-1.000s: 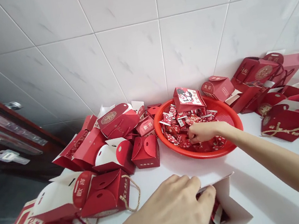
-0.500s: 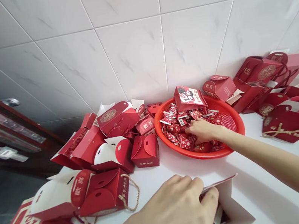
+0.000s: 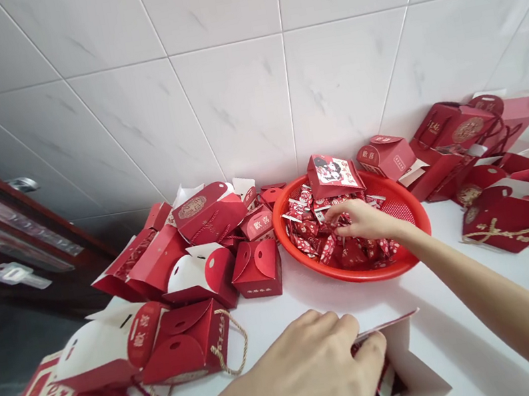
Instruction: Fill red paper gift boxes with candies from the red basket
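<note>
My left hand (image 3: 298, 371) is closed on the edge of an open paper box (image 3: 419, 378) at the bottom centre. The box's pale inside faces up, and a few small wrapped pieces show in it, partly hidden by the thumb. My right hand (image 3: 362, 219) is over a heap of red wrapped candies (image 3: 319, 236) in a red plastic basket (image 3: 353, 276). Its fingers are curled together around a wrapped candy that is mostly hidden by them. On the candies behind this hand rests a small printed gift box (image 3: 334, 173).
Red gift boxes crowd the left, among them a closed box (image 3: 256, 268) and a box with a rope handle (image 3: 185, 343). More boxes (image 3: 505, 215) stand at the right. A tiled wall (image 3: 239, 107) rises behind the white table (image 3: 267, 309); a dark cabinet (image 3: 23, 245) stands left.
My right hand has lifted slightly out of the candy heap, its fingers now higher and more visible. My left hand keeps its place on the box.
</note>
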Available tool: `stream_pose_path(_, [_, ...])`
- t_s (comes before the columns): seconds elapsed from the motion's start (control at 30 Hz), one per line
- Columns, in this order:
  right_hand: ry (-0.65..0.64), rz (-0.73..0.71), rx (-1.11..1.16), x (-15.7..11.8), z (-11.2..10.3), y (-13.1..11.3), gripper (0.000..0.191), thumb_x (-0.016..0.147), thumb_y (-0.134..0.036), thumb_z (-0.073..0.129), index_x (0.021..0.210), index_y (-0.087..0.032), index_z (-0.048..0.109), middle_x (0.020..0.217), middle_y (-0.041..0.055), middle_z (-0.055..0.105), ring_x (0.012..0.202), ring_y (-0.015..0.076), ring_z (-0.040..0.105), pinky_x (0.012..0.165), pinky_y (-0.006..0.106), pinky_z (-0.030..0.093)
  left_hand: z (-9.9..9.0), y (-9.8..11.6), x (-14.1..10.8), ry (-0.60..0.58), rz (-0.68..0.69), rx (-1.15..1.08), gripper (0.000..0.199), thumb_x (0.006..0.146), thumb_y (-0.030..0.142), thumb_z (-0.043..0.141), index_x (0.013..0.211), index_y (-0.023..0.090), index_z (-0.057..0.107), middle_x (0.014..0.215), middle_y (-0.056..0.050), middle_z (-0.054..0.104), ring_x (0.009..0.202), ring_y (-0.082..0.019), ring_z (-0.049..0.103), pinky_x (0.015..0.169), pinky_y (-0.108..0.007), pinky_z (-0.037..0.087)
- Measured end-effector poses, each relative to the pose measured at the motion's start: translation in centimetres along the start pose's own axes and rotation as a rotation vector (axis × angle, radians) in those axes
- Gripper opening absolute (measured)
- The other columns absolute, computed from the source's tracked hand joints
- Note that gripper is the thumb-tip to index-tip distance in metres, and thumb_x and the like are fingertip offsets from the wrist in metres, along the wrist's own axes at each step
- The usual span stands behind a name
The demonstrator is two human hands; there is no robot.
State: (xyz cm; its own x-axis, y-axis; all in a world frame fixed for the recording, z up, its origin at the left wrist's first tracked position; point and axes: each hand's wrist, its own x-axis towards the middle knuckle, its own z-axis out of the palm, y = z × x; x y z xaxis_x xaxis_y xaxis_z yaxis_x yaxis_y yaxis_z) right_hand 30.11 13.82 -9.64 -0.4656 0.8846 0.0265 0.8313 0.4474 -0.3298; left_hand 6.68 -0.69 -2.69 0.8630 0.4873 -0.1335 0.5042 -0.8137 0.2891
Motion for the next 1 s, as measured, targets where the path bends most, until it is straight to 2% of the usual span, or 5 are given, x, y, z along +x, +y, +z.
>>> stream_pose_path(0.17, [0.263, 0.010, 1.064, -2.4, -1.1, -1.0, 0.016, 0.081, -0.033, 0.073, 0.083, -0.017, 0.073, 0.083, 0.0029, 0.073, 0.080, 0.0189, 0.069, 0.078, 0.030, 0.054, 0.3, -0.2, -0.2, 0.014, 0.035, -0.040, 0.050, 0.088, 0.026, 0.073, 0.136, 0.024, 0.061, 0.109, -0.007, 0.071, 0.097, -0.026, 0.067, 0.084, -0.033, 0.048])
stream_pose_path(0.33, [0.235, 0.038, 1.438, -4.0, -1.5, -2.7, 0.021, 0.069, -0.029, 0.087, 0.086, -0.021, 0.078, 0.081, 0.0003, 0.073, 0.076, 0.0163, 0.069, 0.081, 0.032, 0.056, 0.5, -0.4, -0.3, 0.085, -0.006, -0.056, 0.046, 0.084, 0.023, 0.075, 0.127, 0.033, 0.067, 0.110, -0.003, 0.071, 0.099, -0.026, 0.068, 0.080, -0.032, 0.050])
stream_pose_path(0.57, [0.317, -0.011, 1.304, -5.7, -1.6, -4.1, 0.019, 0.081, -0.035, 0.083, 0.091, -0.020, 0.077, 0.084, 0.0025, 0.073, 0.077, 0.0151, 0.065, 0.074, 0.027, 0.053, -0.6, -1.7, 0.6, 0.243, 0.238, -0.182, 0.018, 0.088, 0.031, 0.075, 0.105, 0.025, 0.075, 0.115, -0.003, 0.071, 0.094, -0.018, 0.069, 0.084, -0.028, 0.053])
stream_pose_path(0.77, [0.297, -0.069, 1.144, -7.0, -2.3, -6.2, 0.025, 0.085, -0.042, 0.078, 0.084, -0.017, 0.073, 0.083, 0.0050, 0.071, 0.076, 0.0179, 0.063, 0.068, 0.030, 0.052, -0.9, -4.0, 3.8, 0.905, -0.091, -0.453, 0.014, 0.093, 0.021, 0.065, 0.081, 0.018, 0.071, 0.081, -0.001, 0.072, 0.077, -0.014, 0.066, 0.075, -0.026, 0.052])
stream_pose_path(1.0, [0.355, -0.079, 1.151, -7.5, -2.0, -8.1, 0.038, 0.091, -0.040, 0.072, 0.123, -0.024, 0.059, 0.079, 0.0006, 0.068, 0.069, 0.0150, 0.062, 0.061, 0.027, 0.049, -0.5, -4.3, 5.0, 0.857, -0.147, -0.629, 0.017, 0.094, 0.031, 0.066, 0.086, 0.019, 0.075, 0.086, -0.002, 0.074, 0.079, -0.016, 0.066, 0.077, -0.028, 0.053])
